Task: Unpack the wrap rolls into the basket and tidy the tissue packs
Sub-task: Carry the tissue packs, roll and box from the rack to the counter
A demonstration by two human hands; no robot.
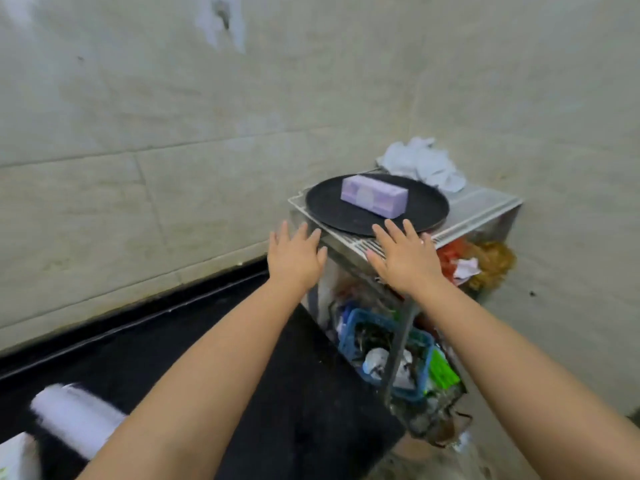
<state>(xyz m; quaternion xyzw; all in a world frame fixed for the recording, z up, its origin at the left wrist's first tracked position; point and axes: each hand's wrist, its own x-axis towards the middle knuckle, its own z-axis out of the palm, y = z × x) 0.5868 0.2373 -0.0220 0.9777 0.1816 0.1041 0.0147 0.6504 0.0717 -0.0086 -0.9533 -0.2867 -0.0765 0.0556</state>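
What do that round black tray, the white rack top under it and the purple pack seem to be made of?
The round black tray looks like matte plastic or rubber-coated: dull, no glare. The white rack top seems to be coated metal wire, judging by its thin parallel bars. The purple pack looks like tissues in soft printed plastic film, though blur leaves that open.

Purple tissue pack (373, 196), black tray (422, 216), empty hands

purple tissue pack (373, 196) flat on black tray (329, 206).

1 tissue pack (373, 196) | 1 tray (426, 209) | 1 basket (356, 322) | approx 1 wrap roll (78, 419) | 2 hands
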